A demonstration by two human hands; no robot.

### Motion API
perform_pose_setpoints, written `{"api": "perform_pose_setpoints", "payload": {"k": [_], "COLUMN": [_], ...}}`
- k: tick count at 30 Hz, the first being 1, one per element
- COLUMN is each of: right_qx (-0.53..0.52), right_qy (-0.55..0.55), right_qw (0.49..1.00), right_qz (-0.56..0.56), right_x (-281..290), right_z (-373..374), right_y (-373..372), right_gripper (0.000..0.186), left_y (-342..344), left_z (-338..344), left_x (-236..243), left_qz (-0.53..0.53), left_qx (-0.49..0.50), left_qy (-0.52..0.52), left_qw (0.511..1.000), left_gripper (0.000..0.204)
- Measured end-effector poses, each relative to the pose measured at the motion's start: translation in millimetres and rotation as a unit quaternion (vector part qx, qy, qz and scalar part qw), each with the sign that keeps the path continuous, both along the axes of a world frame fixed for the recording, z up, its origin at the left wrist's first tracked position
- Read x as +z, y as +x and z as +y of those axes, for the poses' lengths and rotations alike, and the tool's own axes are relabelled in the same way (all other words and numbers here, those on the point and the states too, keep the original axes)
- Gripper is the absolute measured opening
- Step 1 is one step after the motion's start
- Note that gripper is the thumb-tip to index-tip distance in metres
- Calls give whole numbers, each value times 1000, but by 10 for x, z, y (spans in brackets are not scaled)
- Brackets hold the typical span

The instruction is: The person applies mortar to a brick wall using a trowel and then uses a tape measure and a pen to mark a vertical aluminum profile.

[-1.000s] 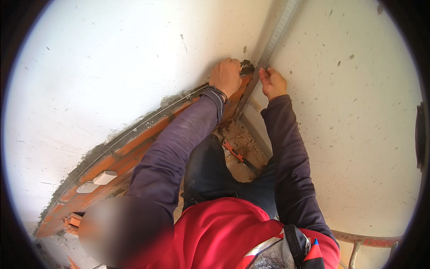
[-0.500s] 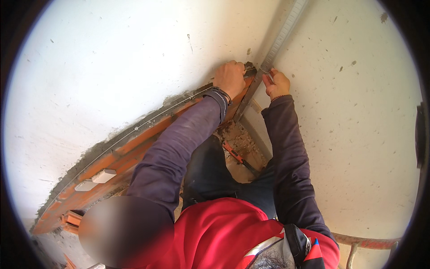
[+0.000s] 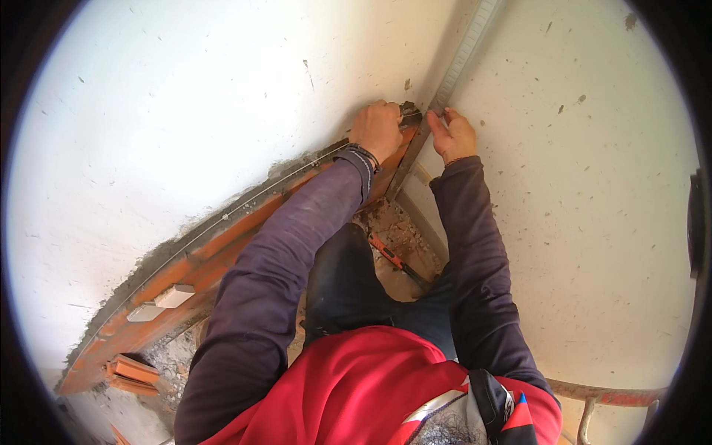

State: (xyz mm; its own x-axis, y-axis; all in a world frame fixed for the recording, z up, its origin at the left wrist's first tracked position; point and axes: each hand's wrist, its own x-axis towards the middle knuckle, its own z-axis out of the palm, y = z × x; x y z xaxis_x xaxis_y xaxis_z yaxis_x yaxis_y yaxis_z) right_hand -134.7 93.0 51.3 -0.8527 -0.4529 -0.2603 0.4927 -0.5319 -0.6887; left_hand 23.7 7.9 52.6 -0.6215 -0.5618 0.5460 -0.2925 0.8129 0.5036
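A thin string [image 3: 225, 216] runs along the top of a low brick wall [image 3: 215, 245] up to the corner. My left hand [image 3: 377, 131] is closed over the wall's end, on the string; its fingertips are partly hidden. A straight metal post [image 3: 463, 59] stands in the corner just to the right of it. Against that post is my right hand [image 3: 455, 138], thumb at the post's edge and apart from the bent index finger. Whether string lies between its fingers I cannot make out. Grey mortar [image 3: 410, 111] covers the wall's end beside both hands.
Two pale blocks [image 3: 175, 296] stick out from the wall's face. Loose hollow bricks [image 3: 133, 373] lie on the lower left floor. An orange-and-black tool [image 3: 397, 259] rests on rubble between my legs. At lower right is a reddish metal bar [image 3: 608, 396].
My right thumb has moved up and left against the post, and the thumb and index finger have come apart. The left hand has shifted slightly left. My left arm shows more fully.
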Motion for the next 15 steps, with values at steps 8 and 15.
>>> {"api": "perform_pose_setpoints", "payload": {"k": [8,15], "right_qx": [-1,31], "right_qy": [86,143], "right_qw": [991,986], "right_qz": [101,85], "right_x": [-45,199], "right_z": [-48,92], "right_y": [15,193], "right_gripper": [34,19], "left_y": [43,79], "left_z": [61,48], "left_x": [63,48], "left_qz": [-20,-65], "left_qx": [-5,1], "left_qy": [3,2], "left_qw": [1000,998], "left_gripper": [9,12]}}
